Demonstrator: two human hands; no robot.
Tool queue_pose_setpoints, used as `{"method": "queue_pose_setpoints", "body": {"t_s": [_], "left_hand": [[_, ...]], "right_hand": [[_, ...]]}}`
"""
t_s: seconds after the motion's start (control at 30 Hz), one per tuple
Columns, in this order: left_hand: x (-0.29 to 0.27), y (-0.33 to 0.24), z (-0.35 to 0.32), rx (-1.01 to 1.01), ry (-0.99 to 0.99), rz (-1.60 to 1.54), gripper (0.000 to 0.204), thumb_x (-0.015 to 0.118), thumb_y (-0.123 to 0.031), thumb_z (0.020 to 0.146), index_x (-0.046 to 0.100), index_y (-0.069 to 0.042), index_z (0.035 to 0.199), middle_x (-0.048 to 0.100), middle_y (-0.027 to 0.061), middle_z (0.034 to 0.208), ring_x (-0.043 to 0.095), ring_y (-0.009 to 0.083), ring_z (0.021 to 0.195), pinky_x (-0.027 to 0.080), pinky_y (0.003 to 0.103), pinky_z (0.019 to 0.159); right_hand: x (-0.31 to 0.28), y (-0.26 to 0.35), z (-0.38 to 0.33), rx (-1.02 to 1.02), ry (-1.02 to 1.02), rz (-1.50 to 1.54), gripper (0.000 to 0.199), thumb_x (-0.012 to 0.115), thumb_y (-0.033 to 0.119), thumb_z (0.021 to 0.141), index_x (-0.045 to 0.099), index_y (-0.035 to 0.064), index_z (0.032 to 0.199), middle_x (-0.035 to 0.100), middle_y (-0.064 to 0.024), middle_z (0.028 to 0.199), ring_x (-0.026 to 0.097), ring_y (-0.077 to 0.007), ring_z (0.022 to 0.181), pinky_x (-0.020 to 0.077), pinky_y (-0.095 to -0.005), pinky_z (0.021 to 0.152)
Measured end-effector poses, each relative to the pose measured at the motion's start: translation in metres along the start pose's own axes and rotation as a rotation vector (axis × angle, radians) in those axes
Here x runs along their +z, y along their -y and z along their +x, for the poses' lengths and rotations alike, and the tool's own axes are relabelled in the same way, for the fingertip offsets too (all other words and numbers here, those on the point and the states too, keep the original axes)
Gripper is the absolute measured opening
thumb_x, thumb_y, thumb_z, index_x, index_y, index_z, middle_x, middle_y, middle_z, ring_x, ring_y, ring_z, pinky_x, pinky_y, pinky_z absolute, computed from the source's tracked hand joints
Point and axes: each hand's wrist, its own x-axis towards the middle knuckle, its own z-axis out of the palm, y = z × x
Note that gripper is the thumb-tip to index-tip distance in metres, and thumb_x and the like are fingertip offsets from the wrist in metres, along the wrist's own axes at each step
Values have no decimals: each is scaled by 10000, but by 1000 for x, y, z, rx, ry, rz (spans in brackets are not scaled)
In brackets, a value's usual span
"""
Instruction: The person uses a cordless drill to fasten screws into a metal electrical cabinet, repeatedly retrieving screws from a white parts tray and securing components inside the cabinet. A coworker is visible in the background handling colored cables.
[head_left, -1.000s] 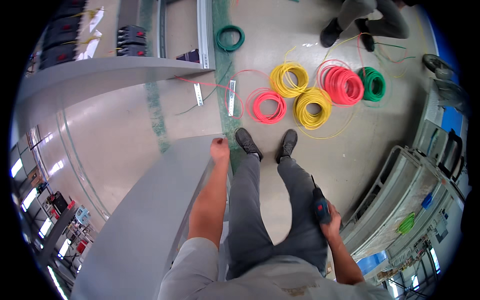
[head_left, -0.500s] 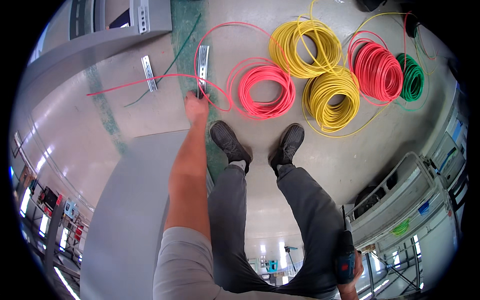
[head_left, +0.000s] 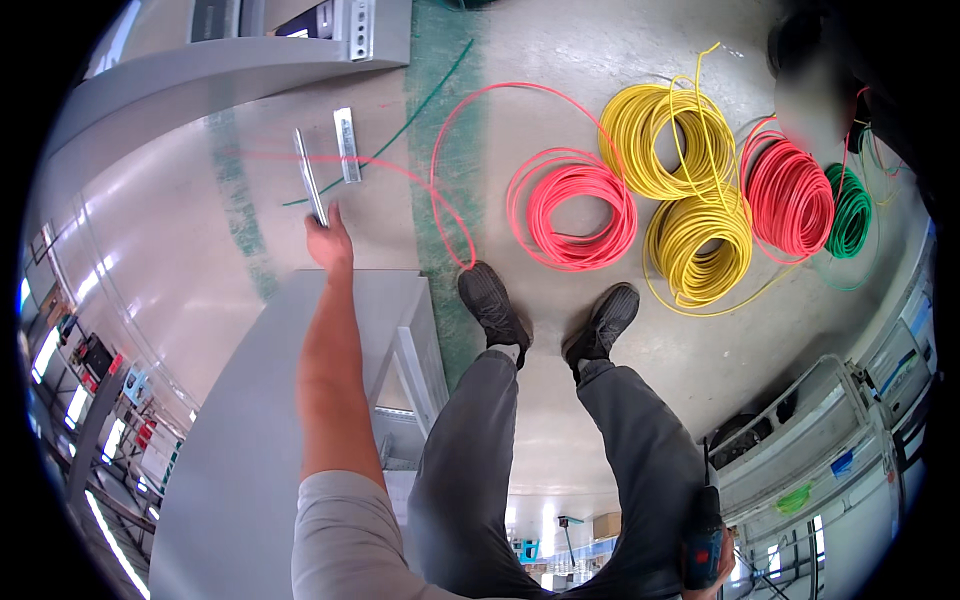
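My left hand (head_left: pixel 330 238) is closed around the near end of a slotted metal mounting rail (head_left: pixel 308 172), which points away from me at a tilt. Just right of it, a second short metal rail (head_left: pixel 346 146) lies on the floor. A loose red wire end (head_left: pixel 390 167), partly blurred, runs across near both rails, and a green wire (head_left: pixel 425 103) passes by the second one. Low at the right, beside my leg, my right hand (head_left: pixel 726 568) grips a cordless drill (head_left: pixel 704 535) with its bit pointing away; the fingers are partly hidden behind it.
Coils of red wire (head_left: pixel 544 215), yellow wire (head_left: pixel 612 130) and green wire (head_left: pixel 850 212) lie ahead and right. Grey metal cabinets stand at left, one near (head_left: pixel 240 440) and one far (head_left: pixel 250 85). A metal trolley (head_left: pixel 800 420) is at right. A dark blurred shape (head_left: pixel 815 90) is at upper right.
My left hand has carried the rail leftward, off the green floor stripe and past the other rail. The red wire end has shifted and blurred. The dark shape at upper right reaches further in.
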Motion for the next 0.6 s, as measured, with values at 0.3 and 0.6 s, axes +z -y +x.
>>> {"method": "queue_pose_setpoints", "body": {"t_s": [0.3, 0.6], "left_hand": [[80, -41, 61, -229, 507, -356, 578, 822, -528, 736, 740, 18, 907, 709, 130, 769, 671, 281, 702, 516, 442, 664], [-116, -11, -256, -540, 759, -940, 198, 602, -153, 886, 618, -44, 721, 594, 69, 582, 569, 169, 476, 434, 331, 421]], "right_hand": [[-7, 41, 24, -55, -19, -93, 545, 765, 172, 794, 596, -10, 1279, 641, -180, 955, 643, -353, 864, 502, -410, 799], [-13, 59, -6, -221, -40, 2, 594, 758, 100, 704, 620, 41, 1279, 683, -172, 1022, 682, -377, 895, 535, -439, 755]]}}
